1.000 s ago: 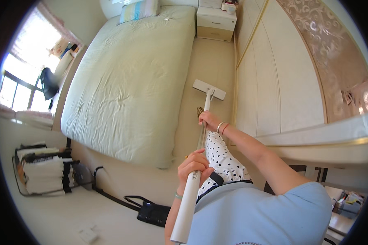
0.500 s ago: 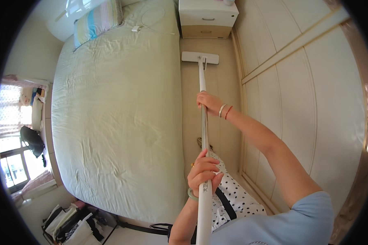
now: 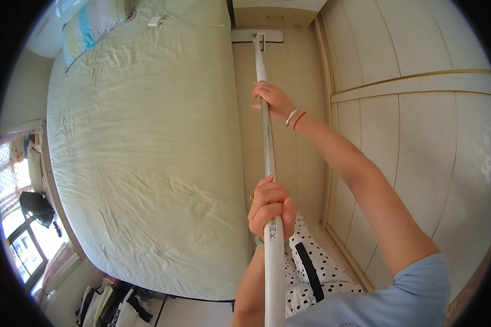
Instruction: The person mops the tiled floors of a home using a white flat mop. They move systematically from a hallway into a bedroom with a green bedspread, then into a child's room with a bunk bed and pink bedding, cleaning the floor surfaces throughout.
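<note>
Mopping, apparently: pole (image 3: 268, 143) is clasped by left hand (image 3: 269, 205) and right hand (image 3: 276, 102); pull-back probably called for next.

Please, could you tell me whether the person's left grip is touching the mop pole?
Touching. The head view shows the left grip wrapped around the mop pole, with no gap between them.

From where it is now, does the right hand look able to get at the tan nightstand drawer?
Probably not: the right hand holds the mop pole, well short of the tan drawer, and the flat mop head lies in front of it.
</note>
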Available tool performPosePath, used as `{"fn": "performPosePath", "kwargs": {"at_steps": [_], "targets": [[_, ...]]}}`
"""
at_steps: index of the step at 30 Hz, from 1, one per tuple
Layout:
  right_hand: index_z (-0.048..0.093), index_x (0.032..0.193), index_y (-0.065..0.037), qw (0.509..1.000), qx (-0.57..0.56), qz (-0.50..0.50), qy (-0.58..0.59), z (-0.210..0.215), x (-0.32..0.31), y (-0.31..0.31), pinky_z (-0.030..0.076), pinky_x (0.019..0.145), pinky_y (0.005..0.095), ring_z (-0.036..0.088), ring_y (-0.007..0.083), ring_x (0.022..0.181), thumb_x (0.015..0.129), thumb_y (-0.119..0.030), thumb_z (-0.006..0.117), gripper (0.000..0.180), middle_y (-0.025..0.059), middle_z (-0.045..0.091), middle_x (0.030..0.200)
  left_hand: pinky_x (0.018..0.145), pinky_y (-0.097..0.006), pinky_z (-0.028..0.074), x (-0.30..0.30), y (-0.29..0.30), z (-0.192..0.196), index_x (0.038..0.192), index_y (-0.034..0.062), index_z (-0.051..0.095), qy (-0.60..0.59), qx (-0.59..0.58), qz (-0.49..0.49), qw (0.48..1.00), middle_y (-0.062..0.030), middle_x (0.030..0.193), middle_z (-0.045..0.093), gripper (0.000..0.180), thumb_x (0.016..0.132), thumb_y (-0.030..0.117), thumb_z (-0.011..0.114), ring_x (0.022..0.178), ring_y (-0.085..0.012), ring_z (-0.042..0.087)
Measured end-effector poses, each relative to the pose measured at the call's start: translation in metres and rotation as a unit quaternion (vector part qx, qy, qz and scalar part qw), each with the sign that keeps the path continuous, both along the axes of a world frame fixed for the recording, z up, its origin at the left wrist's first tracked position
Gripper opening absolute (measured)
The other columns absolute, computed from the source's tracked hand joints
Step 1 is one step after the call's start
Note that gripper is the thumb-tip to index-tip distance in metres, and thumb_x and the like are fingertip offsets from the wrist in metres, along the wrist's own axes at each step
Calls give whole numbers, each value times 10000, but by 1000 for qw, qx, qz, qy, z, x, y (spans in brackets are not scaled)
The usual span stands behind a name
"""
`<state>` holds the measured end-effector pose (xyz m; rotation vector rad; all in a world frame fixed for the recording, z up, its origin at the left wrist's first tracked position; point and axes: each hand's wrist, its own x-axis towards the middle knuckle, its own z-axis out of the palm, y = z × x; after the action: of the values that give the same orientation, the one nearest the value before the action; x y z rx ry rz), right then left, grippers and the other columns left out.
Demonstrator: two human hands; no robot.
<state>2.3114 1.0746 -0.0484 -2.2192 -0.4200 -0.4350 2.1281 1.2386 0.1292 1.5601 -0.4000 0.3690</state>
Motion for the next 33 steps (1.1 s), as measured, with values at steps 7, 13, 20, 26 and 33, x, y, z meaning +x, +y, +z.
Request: {"fn": "performPosePath", "kwargs": {"at_steps": [7, 13, 20, 26, 33], "targets": [[460, 652, -70, 993, 70, -43, 81, 21, -45, 65, 490, 825, 399, 553, 281, 806, 763, -97, 675, 244, 83, 525, 714, 935, -524, 454, -30, 49, 53, 813, 73, 427, 63, 58, 32, 996, -99, 725, 566, 124, 878, 3, 507, 698, -186, 528], [484, 633, -110, 989, 139, -19, 44, 34, -115, 131, 465, 835, 392, 520, 284, 713, 694, -44, 626, 168, 56, 499, 649, 900, -500, 462, -89, 96, 108, 774, 69, 453, 130, 74, 91, 985, -73, 692, 567, 150, 880, 44, 556, 667, -178, 541], [520, 638, -152, 980, 183, 39, 70, 43, -209, 180, 411, 751, 343, 519, 242, 708, 617, 0, 616, 180, 3, 508, 651, 880, -491, 474, -166, 130, 147, 773, 85, 420, 182, 112, 151, 965, -49, 639, 511, 181, 892, 73, 556, 641, -155, 521], [534, 643, -159, 968, 204, 90, 119, 61, -300, 216, 397, 729, 341, 522, 237, 716, 604, 19, 603, 195, -2, 515, 653, 839, -525, 507, -238, 155, 171, 790, 62, 442, 191, 125, 184, 956, -89, 650, 530, 212, 955, 136, 554, 614, -172, 516], [550, 649, -152, 957, 213, 113, 159, 76, -396, 242, 402, 700, 344, 526, 242, 705, 627, -18, 622, 154, 9, 535, 646, 798, -512, 532, -278, 165, 205, 734, 60, 432, 179, 106, 162, 965, -73, 588, 487, 251, 969, 74, 519, 577, -169, 483]]}}
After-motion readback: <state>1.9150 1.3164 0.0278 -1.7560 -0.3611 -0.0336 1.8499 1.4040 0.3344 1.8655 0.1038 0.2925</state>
